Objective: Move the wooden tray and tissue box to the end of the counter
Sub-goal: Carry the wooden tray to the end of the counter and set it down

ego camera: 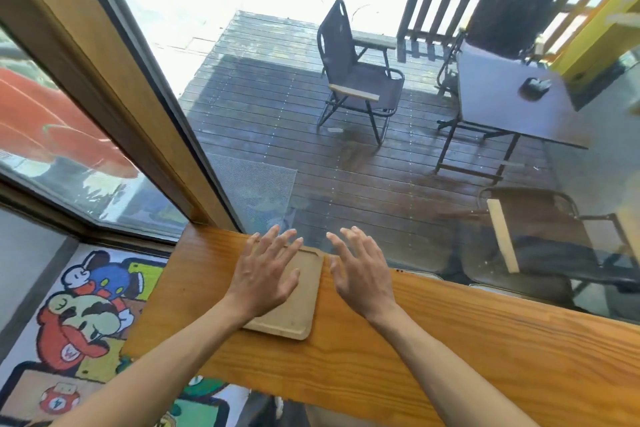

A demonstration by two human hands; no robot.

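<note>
One wooden tray [298,298], one counter [450,333], two hands: left hand [265,279], right hand [360,279], both spread.

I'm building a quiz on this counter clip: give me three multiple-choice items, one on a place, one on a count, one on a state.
1. Where does the wooden tray lie?
A. on the counter, near its left end
B. on the outdoor table
C. on the floor

2. How many hands hold something?
A. two
B. one
C. none

3. How are the fingers of the right hand?
A. curled in a fist
B. spread open
C. hidden

Answers: 1 A, the tray rests flat on the counter by the window corner. 2 C, the left hand is over the tray and the right beside it, both empty. 3 B, its fingers fan apart.
</note>
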